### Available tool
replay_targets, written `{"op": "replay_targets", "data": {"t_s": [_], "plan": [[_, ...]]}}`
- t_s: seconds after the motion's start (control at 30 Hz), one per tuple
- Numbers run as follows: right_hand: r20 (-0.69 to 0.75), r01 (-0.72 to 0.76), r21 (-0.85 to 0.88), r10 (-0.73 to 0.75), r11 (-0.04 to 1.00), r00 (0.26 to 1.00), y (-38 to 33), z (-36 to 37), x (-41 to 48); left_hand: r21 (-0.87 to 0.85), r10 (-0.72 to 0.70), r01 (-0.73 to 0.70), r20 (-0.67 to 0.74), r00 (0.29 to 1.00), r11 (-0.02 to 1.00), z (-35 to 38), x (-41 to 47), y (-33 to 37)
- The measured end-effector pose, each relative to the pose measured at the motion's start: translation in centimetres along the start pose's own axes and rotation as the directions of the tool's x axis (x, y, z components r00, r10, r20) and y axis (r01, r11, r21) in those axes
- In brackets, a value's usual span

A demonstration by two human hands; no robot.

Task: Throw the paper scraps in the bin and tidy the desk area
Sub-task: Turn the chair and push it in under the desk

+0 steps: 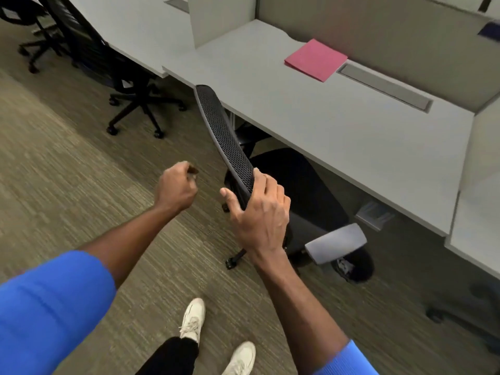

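Observation:
A black mesh-backed office chair stands at the grey desk, its seat partly under the desktop. My right hand grips the near top edge of the chair's backrest. My left hand hovers over the carpet to the left of the chair, fingers curled closed; whether it holds anything I cannot tell. A pink folder lies flat on the desk near the rear partition. No paper scraps or bin are in view.
A grey cable cover is set into the desk beside the folder. A second black chair stands at the neighbouring desk to the left, a third at the top left. My white shoes are on the carpet below.

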State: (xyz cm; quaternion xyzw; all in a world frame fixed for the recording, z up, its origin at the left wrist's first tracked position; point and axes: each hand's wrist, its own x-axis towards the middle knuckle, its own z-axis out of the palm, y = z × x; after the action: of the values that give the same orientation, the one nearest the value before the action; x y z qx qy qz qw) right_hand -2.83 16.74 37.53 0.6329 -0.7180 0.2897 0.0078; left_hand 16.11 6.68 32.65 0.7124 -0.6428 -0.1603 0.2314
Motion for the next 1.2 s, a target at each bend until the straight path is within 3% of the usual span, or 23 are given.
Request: {"op": "replay_targets", "data": {"t_s": [0.13, 0.23, 0.43, 0.6, 0.7, 0.77, 0.93, 1.2], "plan": [[-0.018, -0.048, -0.164, 0.046, 0.985, 0.999, 0.3, 1.9, 0.9, -0.056, 0.056, -0.068, -0.19, 0.98, 0.996, -2.6, 5.6, 1.6], [-0.071, -0.058, -0.174, 0.046, 0.983, 0.996, 0.8, 3.0, 1.2, -0.07, 0.208, -0.228, -0.216, 0.954, 0.971, -3.8, 9.8, 2.6], [-0.182, -0.091, -0.14, 0.065, 0.986, 0.981, 0.8, 3.9, 1.1, 0.055, 0.518, -0.518, 0.021, 0.855, 0.853, -3.7, 16.7, 1.6], [-0.228, -0.217, -0.125, 0.185, 0.968, 0.956, -0.9, 3.6, 1.1, 0.135, 0.68, -0.712, 0.218, 0.7, 0.689, -3.7, 21.3, 1.5], [-0.258, -0.319, -0.101, 0.285, 0.942, 0.923, -1.6, 3.8, 1.5, 0.158, 0.737, -0.82, 0.37, 0.565, 0.55, -3.7, 23.4, 2.0], [-0.298, -0.372, -0.075, 0.335, 0.925, 0.894, -1.8, 3.9, 2.0, 0.141, 0.75, -0.853, 0.42, 0.512, 0.503, -3.5, 24.4, 2.3], [-0.361, -0.364, -0.062, 0.319, 0.929, 0.876, -1.0, 4.4, 3.7, 0.105, 0.748, -0.855, 0.438, 0.498, 0.508, -3.5, 26.0, 1.9], [-0.33, -0.22, -0.089, 0.179, 0.972, 0.927, 1.7, 4.2, 4.6, 0.134, 0.756, -0.881, 0.466, 0.461, 0.454, -4.2, 26.6, 1.1]]}}
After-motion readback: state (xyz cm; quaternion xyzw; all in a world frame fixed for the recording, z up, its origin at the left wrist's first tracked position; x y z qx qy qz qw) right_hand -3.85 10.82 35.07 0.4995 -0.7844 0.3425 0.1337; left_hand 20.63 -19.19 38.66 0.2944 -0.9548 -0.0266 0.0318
